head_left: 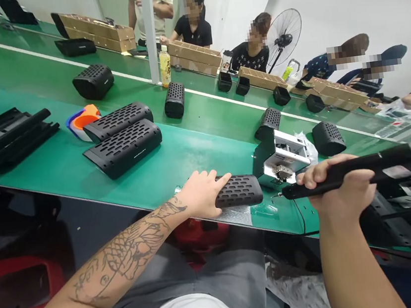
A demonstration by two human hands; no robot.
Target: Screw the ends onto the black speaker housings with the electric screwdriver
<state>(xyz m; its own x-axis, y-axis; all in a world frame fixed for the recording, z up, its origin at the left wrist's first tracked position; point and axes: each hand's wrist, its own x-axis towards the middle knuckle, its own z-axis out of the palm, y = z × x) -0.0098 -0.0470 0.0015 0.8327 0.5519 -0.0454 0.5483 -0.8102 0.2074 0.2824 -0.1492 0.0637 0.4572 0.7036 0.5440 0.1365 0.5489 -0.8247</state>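
Grasping a perforated black case, long axis left to right, with left fingers (clenching a long black object, tip leftward, with right fingers)

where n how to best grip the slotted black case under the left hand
Likely from above at its left end, where the left hand is, spanning the long edges: the slotted black case lies slots up, with the machine close by its right end.

The slotted cover appears to be moulded in matt black plastic. The counter is surfaced in smooth, faintly glossy green. Silvery metal is seen on the machine; the boxes are made of brown cardboard.
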